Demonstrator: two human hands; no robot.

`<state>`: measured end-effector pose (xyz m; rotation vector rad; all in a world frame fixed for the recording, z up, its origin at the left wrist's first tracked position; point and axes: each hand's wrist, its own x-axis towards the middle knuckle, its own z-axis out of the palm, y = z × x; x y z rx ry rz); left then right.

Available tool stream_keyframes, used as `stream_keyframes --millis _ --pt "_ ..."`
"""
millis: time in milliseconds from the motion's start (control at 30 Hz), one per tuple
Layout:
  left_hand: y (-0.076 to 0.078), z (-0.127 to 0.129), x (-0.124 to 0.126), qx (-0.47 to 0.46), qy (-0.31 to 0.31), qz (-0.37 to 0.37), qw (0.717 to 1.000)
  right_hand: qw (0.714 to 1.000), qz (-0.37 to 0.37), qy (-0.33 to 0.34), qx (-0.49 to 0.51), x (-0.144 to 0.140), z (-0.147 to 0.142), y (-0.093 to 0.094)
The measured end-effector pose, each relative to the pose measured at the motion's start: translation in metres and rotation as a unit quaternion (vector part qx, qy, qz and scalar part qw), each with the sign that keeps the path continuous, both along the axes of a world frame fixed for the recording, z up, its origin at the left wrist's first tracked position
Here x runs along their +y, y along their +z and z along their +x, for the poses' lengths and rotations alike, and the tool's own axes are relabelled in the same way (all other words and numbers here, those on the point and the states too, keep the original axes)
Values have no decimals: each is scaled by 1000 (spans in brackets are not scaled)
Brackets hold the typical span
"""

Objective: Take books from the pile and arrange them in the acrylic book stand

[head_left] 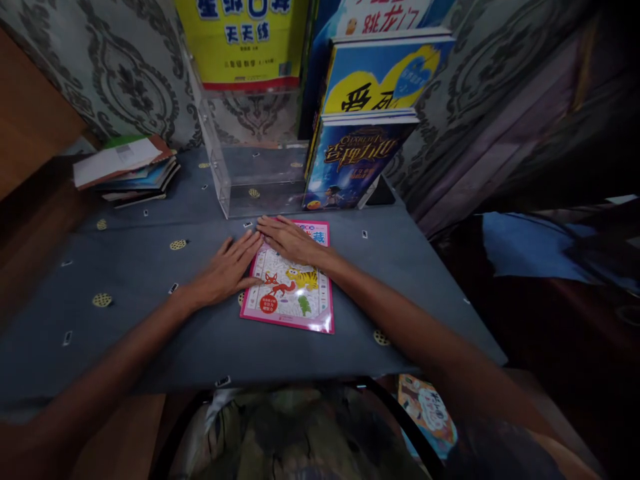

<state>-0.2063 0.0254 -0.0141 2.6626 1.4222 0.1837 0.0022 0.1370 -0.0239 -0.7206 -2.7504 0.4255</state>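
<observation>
1. Both hands lie flat with fingers stretched out, pressing rather than clasping: I see my left hand (pixel 227 269) palm down with its fingertips over the left edge of the pink picture book (pixel 291 280), and my right hand (pixel 289 240) spread across the book's upper part. Neither grip closes around anything.
2. From where I watch, the book lies face up, its long axis running from the near edge of the surface (pixel 125 267) toward the far edge, tilted slightly so the top leans right. Its title end points away from me, toward the wall.
3. Book and hands sit about mid-surface, the book under the right palm and just right of the left palm.
4. Directly beyond the book stands a clear acrylic stand (pixel 235 180), close to its top edge.
5. Upright books (pixel 353 157) lean at the far edge, right of the stand, with a yellow workbook (pixel 243 40) above it.
6. Well apart, at the far left corner, rests a stack of thin books (pixel 127 170).
</observation>
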Motion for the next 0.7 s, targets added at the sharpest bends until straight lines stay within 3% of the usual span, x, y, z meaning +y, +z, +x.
stream_keyframes --millis 267,433,700 --pt "-2 -6 -43 24 -26 -18 999 1000 8 -6 -19 -4 0 6" --pt "-1 -6 -45 16 -24 -8 1000 996 15 -83 -41 -5 4 5" --pt "-4 -7 -45 1 -17 -1 1000 988 17 -148 -41 -7 58 -4"
